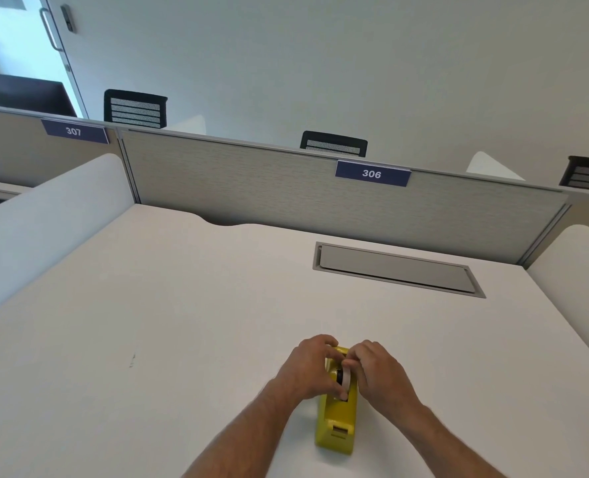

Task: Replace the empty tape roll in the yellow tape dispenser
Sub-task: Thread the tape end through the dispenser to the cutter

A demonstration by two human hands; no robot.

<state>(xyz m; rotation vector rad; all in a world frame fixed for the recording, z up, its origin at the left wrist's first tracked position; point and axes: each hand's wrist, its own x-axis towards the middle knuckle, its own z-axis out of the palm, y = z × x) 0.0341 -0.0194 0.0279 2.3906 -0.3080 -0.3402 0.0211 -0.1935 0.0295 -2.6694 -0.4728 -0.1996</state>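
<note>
The blocky yellow plastic tape dispenser (337, 414) lies on the white table (148, 322), probably heavy and stable, while the left hand (308, 369) and right hand (377, 370) pinch its light, rigid pale roll (346, 377) by the rim.

Both hands on yellow tape dispenser (337, 417)

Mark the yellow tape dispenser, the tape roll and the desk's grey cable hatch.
yellow tape dispenser (337, 414): head view, top of its body near the cutter end.
tape roll (346, 378): head view, white outer edge between the hands.
grey cable hatch (396, 269): head view, middle of its lid.
</note>
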